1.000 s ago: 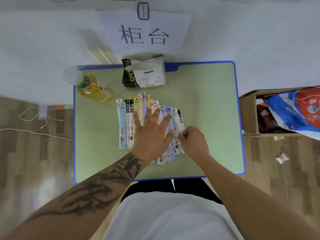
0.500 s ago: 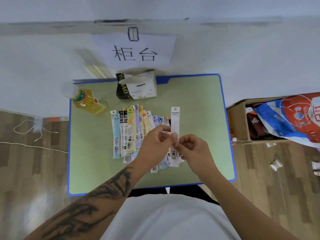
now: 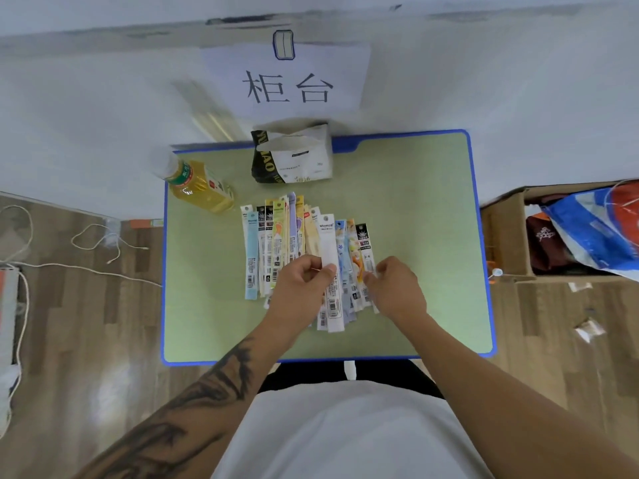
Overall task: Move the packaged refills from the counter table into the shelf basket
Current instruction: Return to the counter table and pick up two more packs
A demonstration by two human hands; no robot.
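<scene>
Left hand (image 3: 304, 281) pinches a white refill pack (image 3: 328, 243), long axis running near to far. Right hand (image 3: 397, 288), fingers curled, pinches a black-topped pack (image 3: 363, 243) in the row on the table (image 3: 432, 236).

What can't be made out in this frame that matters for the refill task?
- Shelf basket: not in the head view at all.
- Lower ends of several refill packs: hidden under the left hand and right hand.
- Right hand's grip: its fingertips reach the black-topped pack, but whether they pinch it cannot be told.
- Print on the white refill pack held by the left hand: too small to read.
- Cardboard box: cut off by the right edge.
</scene>
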